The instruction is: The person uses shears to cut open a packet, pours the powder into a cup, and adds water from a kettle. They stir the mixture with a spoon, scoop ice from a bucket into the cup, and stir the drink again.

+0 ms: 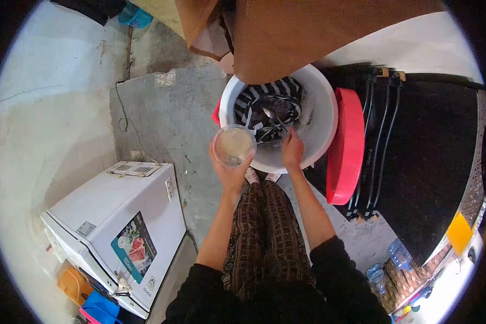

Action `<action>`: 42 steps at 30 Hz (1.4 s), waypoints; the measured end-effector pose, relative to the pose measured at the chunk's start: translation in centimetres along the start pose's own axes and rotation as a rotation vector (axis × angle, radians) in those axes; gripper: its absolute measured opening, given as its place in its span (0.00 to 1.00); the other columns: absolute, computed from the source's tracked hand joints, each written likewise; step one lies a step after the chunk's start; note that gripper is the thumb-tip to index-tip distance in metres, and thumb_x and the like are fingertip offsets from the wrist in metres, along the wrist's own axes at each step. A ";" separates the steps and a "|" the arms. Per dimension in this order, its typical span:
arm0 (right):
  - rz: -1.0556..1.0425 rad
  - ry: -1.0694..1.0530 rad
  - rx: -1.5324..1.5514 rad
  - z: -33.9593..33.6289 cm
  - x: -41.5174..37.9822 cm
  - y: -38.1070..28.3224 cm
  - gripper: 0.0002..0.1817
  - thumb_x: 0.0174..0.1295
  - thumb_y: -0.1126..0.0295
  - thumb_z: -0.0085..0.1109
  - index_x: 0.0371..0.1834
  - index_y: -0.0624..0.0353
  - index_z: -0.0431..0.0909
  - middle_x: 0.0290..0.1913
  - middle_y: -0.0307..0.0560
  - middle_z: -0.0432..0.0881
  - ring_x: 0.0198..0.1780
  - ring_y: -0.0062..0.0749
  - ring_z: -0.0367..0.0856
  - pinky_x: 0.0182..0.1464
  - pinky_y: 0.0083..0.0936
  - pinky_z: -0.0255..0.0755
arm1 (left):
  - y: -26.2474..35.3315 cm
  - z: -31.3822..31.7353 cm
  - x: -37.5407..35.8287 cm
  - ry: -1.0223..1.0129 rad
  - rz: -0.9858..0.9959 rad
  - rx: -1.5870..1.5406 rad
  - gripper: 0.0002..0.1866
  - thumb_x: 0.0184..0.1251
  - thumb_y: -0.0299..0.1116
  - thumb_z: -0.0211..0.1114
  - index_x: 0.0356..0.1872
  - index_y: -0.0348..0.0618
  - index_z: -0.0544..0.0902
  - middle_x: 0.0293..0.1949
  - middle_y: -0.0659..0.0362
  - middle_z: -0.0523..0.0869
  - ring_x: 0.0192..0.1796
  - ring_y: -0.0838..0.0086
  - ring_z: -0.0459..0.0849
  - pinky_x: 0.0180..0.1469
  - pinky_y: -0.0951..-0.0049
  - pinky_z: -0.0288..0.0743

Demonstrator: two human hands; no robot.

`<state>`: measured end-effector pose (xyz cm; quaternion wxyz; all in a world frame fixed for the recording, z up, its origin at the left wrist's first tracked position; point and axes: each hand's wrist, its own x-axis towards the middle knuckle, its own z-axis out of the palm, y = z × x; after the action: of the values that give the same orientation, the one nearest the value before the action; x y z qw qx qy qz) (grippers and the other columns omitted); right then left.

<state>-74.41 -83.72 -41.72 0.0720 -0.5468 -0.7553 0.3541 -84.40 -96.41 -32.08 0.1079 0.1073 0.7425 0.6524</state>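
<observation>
My left hand (pixel 231 171) is wrapped round a clear round plastic container (pixel 235 144) with something pale in it, at the near left rim of a large white tub (pixel 330 116). Over the tub's near right part, my right hand (pixel 292 151) grips a metal spoon (pixel 271 114), its bowl pointing up and left. Below the spoon, inside the tub, lies a black bag with grey stripes (pixel 278 89), with dark contents and whitish pieces at its opening. The bottom of the container is partly hidden by my fingers.
A pink-red round lid or basin (pixel 346 146) leans against the tub's right side, beside dark panels (pixel 426 156). Brown cloth (pixel 308 32) hangs over the tub's far edge. A white chest freezer (pixel 119 216) stands at the left. Plastic bottles (pixel 399 254) lie at lower right.
</observation>
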 end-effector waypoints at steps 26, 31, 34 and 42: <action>0.328 -0.215 0.195 7.2 2.2 5.8 0.14 0.60 0.66 0.49 0.46 0.55 0.79 0.38 0.53 0.82 0.41 0.41 0.80 0.44 0.31 0.70 | 1.2 -0.9 0.8 -0.066 0.020 0.027 0.46 0.35 0.29 0.78 0.59 0.37 0.60 0.57 0.52 0.67 0.60 0.65 0.67 0.62 0.63 0.60; 0.357 -0.205 0.328 5.9 2.1 6.1 0.13 0.62 0.68 0.49 0.46 0.58 0.79 0.38 0.52 0.82 0.39 0.35 0.79 0.44 0.27 0.69 | 1.0 -0.7 0.5 -0.092 0.004 0.028 0.45 0.35 0.29 0.77 0.59 0.37 0.62 0.57 0.52 0.67 0.59 0.65 0.68 0.62 0.64 0.60; 0.274 -0.195 0.353 2.4 1.2 4.1 0.13 0.63 0.69 0.48 0.47 0.60 0.77 0.39 0.51 0.81 0.40 0.32 0.77 0.45 0.24 0.68 | 1.0 -0.3 0.6 -0.119 0.031 0.003 0.45 0.35 0.29 0.78 0.59 0.37 0.62 0.56 0.52 0.68 0.59 0.65 0.67 0.62 0.64 0.60; 0.160 -0.146 0.511 -7.5 -3.2 -2.6 0.16 0.67 0.67 0.44 0.51 0.66 0.72 0.36 0.40 0.75 0.38 0.20 0.68 0.45 0.18 0.64 | 0.0 2.4 1.4 -0.041 0.049 0.213 0.45 0.35 0.28 0.77 0.59 0.37 0.62 0.56 0.52 0.67 0.61 0.63 0.64 0.63 0.65 0.58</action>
<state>-71.44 -83.55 -33.71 0.1246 -0.5419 -0.5992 0.5760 -85.03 -93.70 -32.39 0.0951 0.1498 0.8024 0.5697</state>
